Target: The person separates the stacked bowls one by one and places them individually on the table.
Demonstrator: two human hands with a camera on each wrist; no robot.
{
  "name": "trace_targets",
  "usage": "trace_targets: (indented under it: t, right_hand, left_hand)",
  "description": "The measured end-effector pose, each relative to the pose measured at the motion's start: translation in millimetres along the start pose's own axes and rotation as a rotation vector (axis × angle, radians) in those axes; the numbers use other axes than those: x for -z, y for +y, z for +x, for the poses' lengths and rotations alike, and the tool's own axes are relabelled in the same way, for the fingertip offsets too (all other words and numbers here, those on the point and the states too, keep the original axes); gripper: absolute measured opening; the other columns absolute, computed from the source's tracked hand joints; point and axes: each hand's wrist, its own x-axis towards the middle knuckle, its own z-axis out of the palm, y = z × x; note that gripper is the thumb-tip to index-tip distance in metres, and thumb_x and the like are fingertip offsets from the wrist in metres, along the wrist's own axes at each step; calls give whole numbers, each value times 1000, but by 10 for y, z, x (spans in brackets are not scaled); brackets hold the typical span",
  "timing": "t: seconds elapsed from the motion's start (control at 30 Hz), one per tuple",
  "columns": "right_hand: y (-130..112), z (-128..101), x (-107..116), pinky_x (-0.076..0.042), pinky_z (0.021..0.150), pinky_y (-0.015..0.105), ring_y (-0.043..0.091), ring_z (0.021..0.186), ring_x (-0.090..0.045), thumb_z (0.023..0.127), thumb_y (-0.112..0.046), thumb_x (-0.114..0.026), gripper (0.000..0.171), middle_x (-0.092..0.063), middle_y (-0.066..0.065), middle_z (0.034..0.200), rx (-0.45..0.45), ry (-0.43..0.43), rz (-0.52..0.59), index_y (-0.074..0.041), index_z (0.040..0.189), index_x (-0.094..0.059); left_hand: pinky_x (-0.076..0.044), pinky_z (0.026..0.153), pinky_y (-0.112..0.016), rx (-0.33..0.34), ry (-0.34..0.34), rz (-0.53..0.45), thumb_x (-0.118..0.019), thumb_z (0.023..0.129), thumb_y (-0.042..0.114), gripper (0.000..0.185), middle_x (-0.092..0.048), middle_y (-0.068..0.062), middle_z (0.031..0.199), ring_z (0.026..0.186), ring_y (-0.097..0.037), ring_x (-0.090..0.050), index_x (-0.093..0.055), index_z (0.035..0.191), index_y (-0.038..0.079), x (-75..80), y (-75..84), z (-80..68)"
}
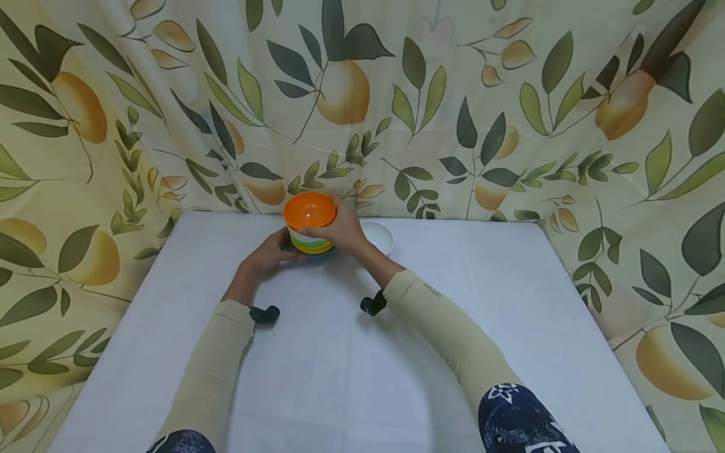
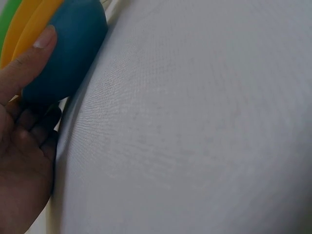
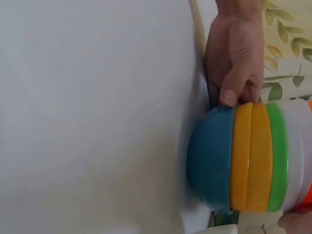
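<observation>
A stack of nested bowls stands at the back of the table. At its bottom is a blue bowl (image 3: 209, 158), then yellow bowls (image 3: 251, 158), a green bowl (image 3: 277, 161), white ones and an orange bowl (image 1: 309, 209) on top. My left hand (image 1: 272, 253) holds the stack low on its left side, its thumb (image 2: 36, 53) across the blue and yellow bowls. From the right, my right hand (image 1: 342, 228) grips the orange bowl, thumb in front; its other fingers are mostly hidden behind the stack.
Just right of the stack, partly behind my right wrist, a white bowl (image 1: 379, 236) stands near the back edge. White cloth covers the table (image 1: 340, 365). A leaf-and-fruit patterned curtain (image 1: 447, 126) hangs right behind it.
</observation>
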Motion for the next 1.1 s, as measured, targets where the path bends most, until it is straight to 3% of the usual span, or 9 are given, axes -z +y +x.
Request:
trace_targets:
  t: [0.4, 0.53, 0.7, 1.1]
  right_hand:
    - [-171, -25, 88, -54, 105, 36, 20, 126, -59, 80, -32, -94, 96, -60, 4, 144, 19, 21, 73, -9, 158, -43]
    - [-231, -40, 129, -53, 105, 32, 19, 126, -59, 81, -26, -93, 87, -60, 3, 143, 36, 31, 94, -12, 155, -47]
    - [-300, -86, 185, -53, 106, 31, 21, 127, -59, 82, -24, -92, 82, -61, 5, 143, 43, 48, 69, -11, 151, -50]
    - [-294, -148, 305, -53, 107, 32, 21, 127, -58, 80, -27, -94, 84, -60, 5, 143, 31, 96, 97, -10, 151, -51]
  left_hand:
    - [-9, 130, -53, -29, -5, -23, -88, 85, 9, 102, -31, -9, 170, 156, -30, -24, -27, 167, 13, 1, -14, 6]
    - [-8, 130, -52, -8, 0, -23, -87, 85, 8, 105, -26, -7, 172, 158, -28, -20, -23, 169, 14, -6, 5, 2]
    - [-9, 130, -53, -10, -2, -17, -87, 85, 8, 103, -29, -8, 171, 157, -30, -22, -27, 168, 14, -7, 6, -2]
    - [-9, 130, -53, 30, 18, -15, -91, 81, 11, 107, -31, -7, 171, 158, -29, -22, -28, 168, 17, -12, 20, -11]
